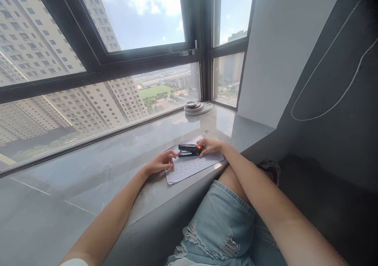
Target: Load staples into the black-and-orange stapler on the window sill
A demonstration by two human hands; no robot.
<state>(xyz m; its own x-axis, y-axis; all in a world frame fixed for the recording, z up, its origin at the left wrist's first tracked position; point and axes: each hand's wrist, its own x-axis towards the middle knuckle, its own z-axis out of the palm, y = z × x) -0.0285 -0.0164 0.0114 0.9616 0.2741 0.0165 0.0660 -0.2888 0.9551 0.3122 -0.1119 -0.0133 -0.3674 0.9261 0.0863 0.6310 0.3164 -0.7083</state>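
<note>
A black stapler (189, 150) with an orange part near its rear end lies over white printed sheets (189, 169) on the window sill. My right hand (209, 146) grips the stapler's rear end, thumb on the near side and fingers on the far side. At the stapler's front tip is my left hand (164, 161), its fingers bent and apart, with a fingertip at or very close to the tip; whether it touches I cannot tell. Just beyond the sheets lie small metal pieces (206, 131) that look like staples.
Stacked plates or round dishes (196, 107) sit in the sill's far corner by the window frame (204, 41). The sill's front edge (165, 198) runs beside my legs in ripped denim (218, 222). A beaded blind cord (317, 117) hangs at the right.
</note>
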